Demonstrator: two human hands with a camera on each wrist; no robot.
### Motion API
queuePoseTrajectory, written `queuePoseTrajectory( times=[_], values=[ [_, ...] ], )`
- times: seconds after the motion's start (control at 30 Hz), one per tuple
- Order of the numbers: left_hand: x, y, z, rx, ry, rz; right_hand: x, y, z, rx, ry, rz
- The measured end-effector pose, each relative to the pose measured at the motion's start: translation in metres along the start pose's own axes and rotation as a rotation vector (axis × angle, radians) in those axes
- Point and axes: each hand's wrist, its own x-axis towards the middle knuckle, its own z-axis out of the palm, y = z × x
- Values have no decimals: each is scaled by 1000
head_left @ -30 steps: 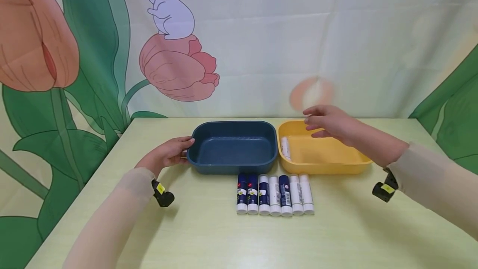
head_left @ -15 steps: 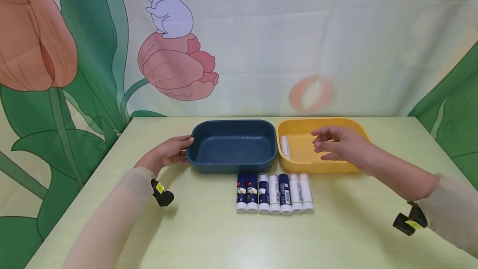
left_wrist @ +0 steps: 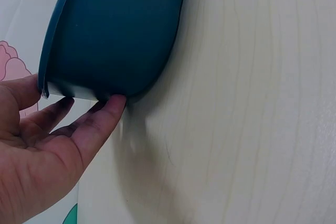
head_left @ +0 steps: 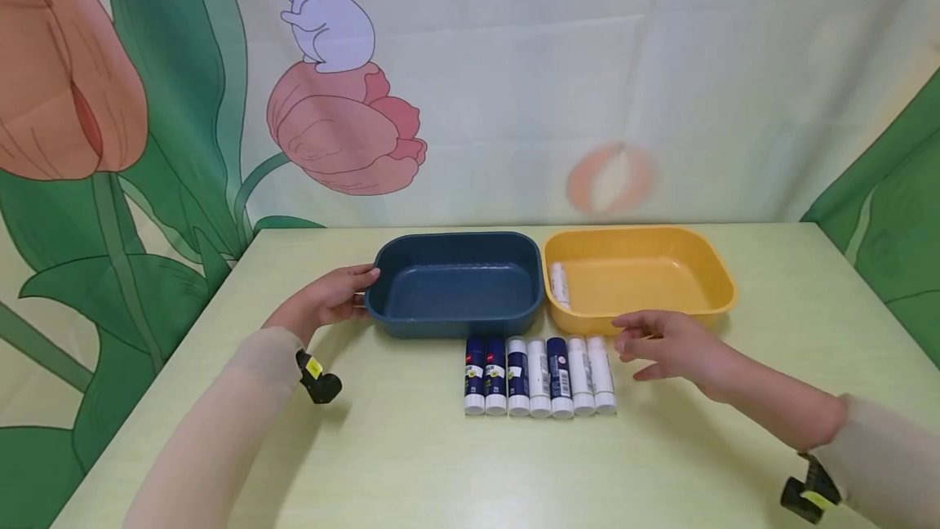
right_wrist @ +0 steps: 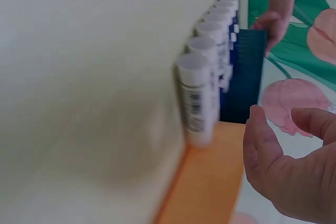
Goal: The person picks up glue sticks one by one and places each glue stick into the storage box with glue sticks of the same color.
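My left hand (head_left: pixel 332 297) grips the left end of a dark blue plastic bin (head_left: pixel 448 329), thumb at the rim and fingers against the outer wall in the left wrist view. My right hand (head_left: pixel 670 345), holding nothing, hovers by the front wall of a yellow bin (head_left: pixel 639 288), fingers loosely bent and apart. Just left of its fingertips, several glue sticks (head_left: pixel 538 382) lie side by side in a row before the bins, some dark blue with white ends, others mostly white. One white glue stick (head_left: pixel 560 284) lies at the yellow bin's left end.
Both bins stand side by side at the back of a pale wood table (head_left: pixel 470 472). Behind the table hangs a cloth backdrop (head_left: pixel 499 88) printed with tulips and a white animal. Each wrist carries a small black camera (head_left: pixel 319 382).
My right hand has come back from over the yellow bin toward me, down to the right end of the glue stick row. The left hand stays on the blue bin.
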Motion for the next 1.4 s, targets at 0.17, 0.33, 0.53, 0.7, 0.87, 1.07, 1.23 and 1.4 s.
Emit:
queuePoseTrajectory(
  times=[0.17,0.33,0.53,0.7,0.87,1.07,1.23,1.4],
  values=[
    [0,1,-1,-18,2,0,9,17,11,6,23,42],
    [-1,1,-2,-11,-1,3,17,24,20,-22,51,43],
    [0,2,-2,-18,-2,-2,27,25,26,-73,84,63],
    [1,3,-2,-25,-7,-1,33,24,30,-88,96,100],
    [0,2,-2,-1,-5,6,35,23,34,-115,110,133],
    [1,0,-1,-1,4,-3,35,22,40,-132,122,172],
    [1,0,0,-16,12,-9,35,22,42,-130,117,167],
    [1,-1,0,-7,11,-9,34,23,42,-125,105,156]
  ],
)
